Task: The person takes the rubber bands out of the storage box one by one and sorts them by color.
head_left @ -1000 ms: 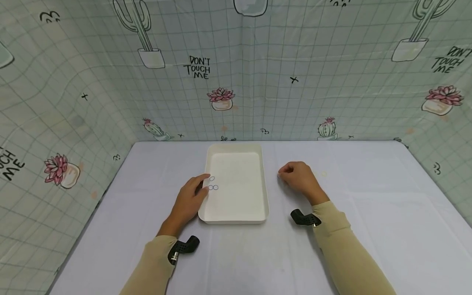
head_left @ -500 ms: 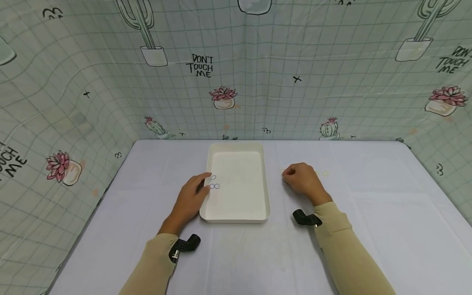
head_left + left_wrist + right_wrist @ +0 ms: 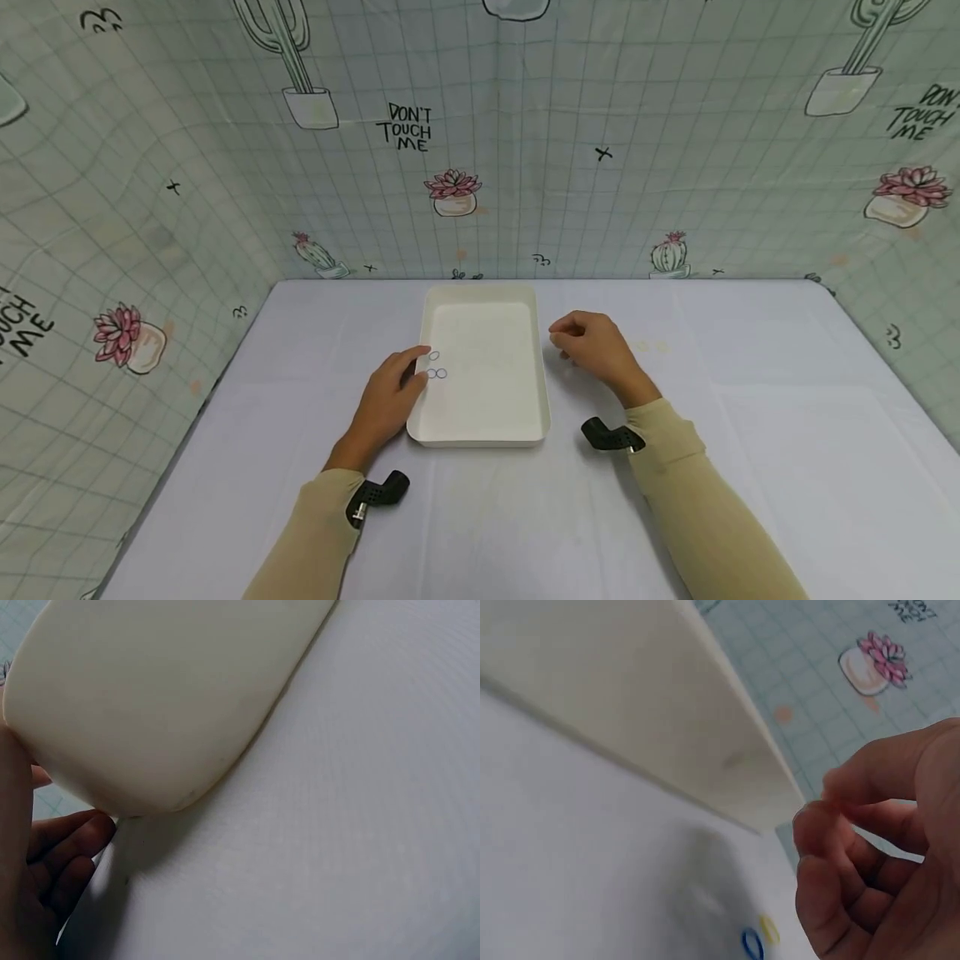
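A shallow white tray (image 3: 487, 367) lies on the table, with several thin blue rings (image 3: 441, 373) inside near its left wall. My left hand (image 3: 382, 400) holds the tray's left side, thumb and index fingertip at the rim, the other fingers curled against the outer wall. Just beyond the right wall hovers my right hand (image 3: 596, 346), thumb and index fingertip brought together and the other fingers curled; I cannot tell whether a small thing sits in that pinch. Below it, in the right wrist view, lie a blue ring (image 3: 752, 943) and a yellow ring (image 3: 769, 930) on the cloth.
Two faint yellow rings (image 3: 662, 347) lie on the white tablecloth (image 3: 780, 450) right of my right hand. A curtain (image 3: 517, 142) printed with cacti closes off the back and sides of the table. Each wrist carries a black camera mount (image 3: 611, 435).
My right hand has shifted left and slightly away from me, up to the tray's right wall, uncovering a yellow ring behind it. The left hand keeps its place on the tray.
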The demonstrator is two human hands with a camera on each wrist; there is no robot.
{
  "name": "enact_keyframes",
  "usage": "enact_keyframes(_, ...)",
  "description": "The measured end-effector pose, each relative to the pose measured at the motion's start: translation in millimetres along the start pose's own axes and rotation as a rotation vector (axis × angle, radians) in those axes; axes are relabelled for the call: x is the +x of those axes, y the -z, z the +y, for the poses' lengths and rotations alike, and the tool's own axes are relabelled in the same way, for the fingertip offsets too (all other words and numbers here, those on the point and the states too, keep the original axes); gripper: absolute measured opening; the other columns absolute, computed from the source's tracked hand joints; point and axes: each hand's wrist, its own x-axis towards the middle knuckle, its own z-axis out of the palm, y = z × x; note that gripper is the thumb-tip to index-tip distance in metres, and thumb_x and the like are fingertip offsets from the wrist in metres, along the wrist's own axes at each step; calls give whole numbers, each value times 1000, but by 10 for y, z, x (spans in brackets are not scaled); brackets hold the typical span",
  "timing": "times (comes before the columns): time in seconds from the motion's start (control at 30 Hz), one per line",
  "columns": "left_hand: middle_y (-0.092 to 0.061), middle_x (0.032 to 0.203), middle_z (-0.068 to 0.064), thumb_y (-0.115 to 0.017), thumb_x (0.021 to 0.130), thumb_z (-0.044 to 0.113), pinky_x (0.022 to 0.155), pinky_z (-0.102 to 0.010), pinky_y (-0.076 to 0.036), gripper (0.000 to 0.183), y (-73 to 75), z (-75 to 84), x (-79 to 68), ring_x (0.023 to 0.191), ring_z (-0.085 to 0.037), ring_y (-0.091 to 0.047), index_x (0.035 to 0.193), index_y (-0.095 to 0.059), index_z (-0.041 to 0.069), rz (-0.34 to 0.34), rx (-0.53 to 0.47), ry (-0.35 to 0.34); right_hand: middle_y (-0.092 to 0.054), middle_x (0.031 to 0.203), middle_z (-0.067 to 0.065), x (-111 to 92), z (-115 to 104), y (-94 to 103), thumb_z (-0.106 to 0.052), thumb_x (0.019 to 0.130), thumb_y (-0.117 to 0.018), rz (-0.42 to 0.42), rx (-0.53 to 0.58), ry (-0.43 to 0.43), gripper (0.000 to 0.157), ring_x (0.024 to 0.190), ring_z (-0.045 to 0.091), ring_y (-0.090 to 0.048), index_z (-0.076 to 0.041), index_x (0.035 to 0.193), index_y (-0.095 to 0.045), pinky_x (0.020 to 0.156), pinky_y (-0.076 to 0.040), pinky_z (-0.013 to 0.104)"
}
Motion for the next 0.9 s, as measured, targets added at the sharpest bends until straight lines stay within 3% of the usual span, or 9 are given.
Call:
enact_keyframes(0.1,-58,132,-11,-56,100,22,104,-50,-40,44,7,-18,1,118,-26,-54,144,-55,15,-10,4,8,-68,98,16,42,-137,-110,-18,97,-64,-28,118,12,25,81,23,-65,1,114,-69,67,-54,34)
enact_keyframes(0.23,-58,131,-11,-56,100,22,103,-50,-41,44,25,-26,9,116,-26,-55,143,-55,15,-1,2,-2,-67,100,23,133,-389,-289,-17,97,-65,-143,161,62,25,82,26,-65,1,114,-68,67,-55,36)
enact_keyframes(0.37,-59,129,-11,-56,100,22,102,-49,-41,43,42,-29,15,115,-26,-55,143,-56,15,4,-10,3,-68,98,20,230,-634,-490,-18,96,-66,-288,102,86,20,82,24,-66,-4,109,-70,68,-55,35)
enact_keyframes(0.53,-59,128,-11,-56,100,22,101,-49,-42,42,50,-32,19,114,-26,-56,141,-57,15,6,0,14,-69,90,12,337,-783,-754,-17,93,-68,-387,11,74,15,78,21,-65,-8,103,-72,66,-55,32)
enact_keyframes(0.73,-59,127,-9,-57,100,22,101,-49,-42,40,27,-41,32,115,-24,-55,140,-58,16,8,1,2,-67,77,5,444,-775,-1014,-14,92,-69,-451,-64,59,11,67,15,-58,-9,100,-74,60,-48,26)
enact_keyframes(0.9,-60,124,-8,-57,100,22,98,-48,-43,40,-8,-51,40,111,-23,-55,140,-59,17,12,3,-22,-66,77,2,463,-737,-1133,-10,88,-70,-437,-103,73,9,64,13,-54,-9,95,-76,57,-44,25)
